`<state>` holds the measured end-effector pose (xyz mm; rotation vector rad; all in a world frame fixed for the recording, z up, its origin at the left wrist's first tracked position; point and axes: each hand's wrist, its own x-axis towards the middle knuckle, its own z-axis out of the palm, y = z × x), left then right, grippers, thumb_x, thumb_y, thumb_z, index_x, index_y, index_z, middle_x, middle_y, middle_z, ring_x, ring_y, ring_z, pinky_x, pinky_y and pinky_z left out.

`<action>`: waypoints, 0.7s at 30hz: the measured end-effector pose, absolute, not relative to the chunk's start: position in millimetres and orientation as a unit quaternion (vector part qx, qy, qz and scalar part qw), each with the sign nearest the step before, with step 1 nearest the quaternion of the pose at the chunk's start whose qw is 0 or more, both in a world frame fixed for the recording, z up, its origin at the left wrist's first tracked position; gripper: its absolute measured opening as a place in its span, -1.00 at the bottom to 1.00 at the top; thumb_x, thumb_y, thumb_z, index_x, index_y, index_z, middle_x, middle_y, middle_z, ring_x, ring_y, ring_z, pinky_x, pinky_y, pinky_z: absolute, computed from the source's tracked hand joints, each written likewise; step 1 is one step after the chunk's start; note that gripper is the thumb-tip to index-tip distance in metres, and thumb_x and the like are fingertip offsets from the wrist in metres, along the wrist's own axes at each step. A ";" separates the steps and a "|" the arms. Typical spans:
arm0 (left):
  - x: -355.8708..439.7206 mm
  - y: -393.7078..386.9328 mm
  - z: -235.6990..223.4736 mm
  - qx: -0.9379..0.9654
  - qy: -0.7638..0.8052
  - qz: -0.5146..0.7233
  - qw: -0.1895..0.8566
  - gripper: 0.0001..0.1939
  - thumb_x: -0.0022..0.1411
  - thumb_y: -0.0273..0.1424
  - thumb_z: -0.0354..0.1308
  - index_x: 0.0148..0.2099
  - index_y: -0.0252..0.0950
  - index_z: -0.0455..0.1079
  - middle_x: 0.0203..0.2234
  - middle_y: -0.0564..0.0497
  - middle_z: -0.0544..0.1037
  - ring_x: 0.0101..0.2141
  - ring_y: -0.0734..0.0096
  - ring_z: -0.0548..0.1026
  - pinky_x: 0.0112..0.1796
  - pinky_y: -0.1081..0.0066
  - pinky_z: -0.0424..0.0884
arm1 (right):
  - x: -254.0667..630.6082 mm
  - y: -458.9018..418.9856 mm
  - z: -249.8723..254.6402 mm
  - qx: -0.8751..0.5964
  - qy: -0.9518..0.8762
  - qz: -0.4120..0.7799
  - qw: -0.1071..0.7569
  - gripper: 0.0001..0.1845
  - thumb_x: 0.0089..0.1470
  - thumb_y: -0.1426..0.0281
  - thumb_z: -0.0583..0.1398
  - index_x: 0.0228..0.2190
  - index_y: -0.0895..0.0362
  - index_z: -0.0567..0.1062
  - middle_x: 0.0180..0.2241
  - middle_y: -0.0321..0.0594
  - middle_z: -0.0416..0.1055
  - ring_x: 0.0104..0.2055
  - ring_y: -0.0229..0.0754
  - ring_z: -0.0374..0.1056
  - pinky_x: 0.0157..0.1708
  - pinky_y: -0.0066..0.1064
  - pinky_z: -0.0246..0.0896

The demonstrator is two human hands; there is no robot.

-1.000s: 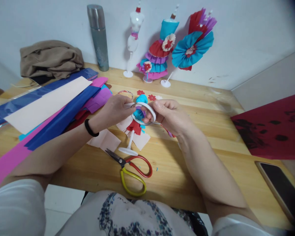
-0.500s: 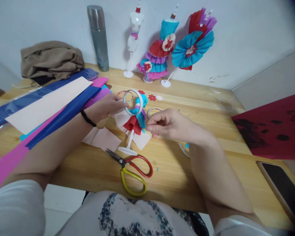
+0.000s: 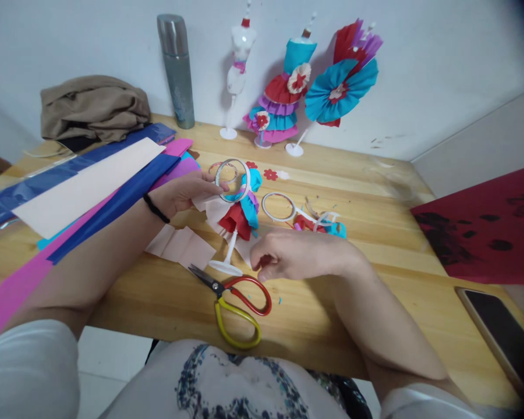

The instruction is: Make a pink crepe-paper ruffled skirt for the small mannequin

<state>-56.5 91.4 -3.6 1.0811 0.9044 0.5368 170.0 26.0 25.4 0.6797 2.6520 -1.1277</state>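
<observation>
My left hand [image 3: 184,191] pinches a roll of tape [image 3: 232,180] and holds it upright over the wooden table [image 3: 375,244]. Just beneath the roll stands a small mannequin [image 3: 236,224] dressed in red, blue and purple paper, on a white stand. My right hand [image 3: 288,256] hovers low with its fingers curled loosely, right above the red handle of the scissors [image 3: 236,302], which lie flat near the front edge. Nothing shows between its fingers. A second tape ring [image 3: 278,206] lies on the table behind that hand.
Long sheets of blue, pink and cream paper [image 3: 82,186] cover the left side. A steel flask [image 3: 177,70], three dressed mannequins [image 3: 283,87] and a brown cloth [image 3: 94,107] stand at the back wall. A phone [image 3: 498,331] and red paper [image 3: 484,227] lie at right. Paper scraps [image 3: 321,222] are nearby.
My right hand let go of the tape roll and dropped toward the scissors. My left hand kept the roll and lifted it slightly left.
</observation>
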 end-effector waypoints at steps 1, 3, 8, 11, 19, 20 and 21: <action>-56.3 91.7 -4.1 0.486 0.408 0.240 0.735 -0.71 -0.12 -0.34 0.41 -0.30 -0.30 0.49 -0.50 0.03 0.59 -0.49 0.45 0.42 -0.46 0.39 0.29 | 167.8 22.9 25.8 0.224 0.890 -0.381 0.109 -0.86 0.00 0.51 0.24 -0.57 0.18 0.48 -0.61 -0.39 0.31 -0.55 -0.39 0.10 -0.53 -0.49 -0.09; -56.3 92.5 -5.8 0.480 0.401 0.233 0.745 -0.72 -0.11 -0.35 0.40 -0.30 -0.32 0.50 -0.49 0.02 0.60 -0.49 0.44 0.44 -0.45 0.39 0.31 | 165.6 18.8 26.9 0.221 0.887 -0.383 0.134 -0.82 -0.01 0.53 0.24 -0.60 0.18 0.45 -0.64 -0.40 0.27 -0.57 -0.40 0.06 -0.54 -0.48 -0.13; -57.8 96.5 -13.4 0.461 0.369 0.239 0.771 -0.77 -0.06 -0.43 0.37 -0.30 -0.36 0.50 -0.54 0.03 0.59 -0.47 0.38 0.49 -0.37 0.38 0.38 | 173.0 30.7 23.0 0.362 0.853 -0.373 -0.029 -0.83 0.06 0.46 0.17 -0.55 0.17 0.47 -0.64 -0.37 0.30 -0.58 -0.37 0.14 -0.54 -0.47 -0.04; -56.8 96.9 -14.8 0.454 0.358 0.248 0.777 -0.81 -0.02 -0.47 0.34 -0.28 -0.38 0.51 -0.54 0.00 0.58 -0.47 0.36 0.50 -0.35 0.36 0.39 | 174.3 47.7 11.4 0.469 0.733 -0.419 -0.258 -0.86 0.02 0.33 0.22 -0.42 0.16 0.47 -0.59 -0.34 0.35 -0.56 -0.31 0.25 -0.52 -0.44 0.08; -45.9 86.6 -13.0 0.477 0.376 0.408 0.682 -0.76 0.05 -0.28 0.34 -0.28 -0.33 0.51 -0.51 -0.07 0.60 -0.33 0.17 0.56 -0.30 0.26 0.44 | 155.5 58.3 -7.7 0.437 0.586 -0.554 -0.398 -0.72 -0.18 0.26 0.34 -0.43 0.18 0.49 -0.63 -0.42 0.28 -0.67 -0.44 0.09 -0.66 -0.50 -0.08; -45.2 86.6 -13.7 0.476 0.379 0.435 0.664 -0.74 0.07 -0.24 0.32 -0.26 -0.33 0.51 -0.50 -0.07 0.61 -0.31 0.15 0.56 -0.29 0.26 0.45 | 155.2 58.3 -8.1 0.438 0.577 -0.561 -0.402 -0.72 -0.19 0.26 0.35 -0.45 0.18 0.48 -0.63 -0.41 0.30 -0.68 -0.45 0.08 -0.67 -0.51 -0.10; -44.6 86.9 -14.5 0.476 0.381 0.452 0.651 -0.72 0.07 -0.21 0.31 -0.25 -0.32 0.51 -0.50 -0.07 0.61 -0.30 0.14 0.56 -0.29 0.26 0.45 | 155.4 58.6 -8.5 0.439 0.566 -0.570 -0.404 -0.73 -0.20 0.26 0.35 -0.48 0.18 0.47 -0.64 -0.41 0.31 -0.69 -0.45 0.08 -0.68 -0.51 -0.11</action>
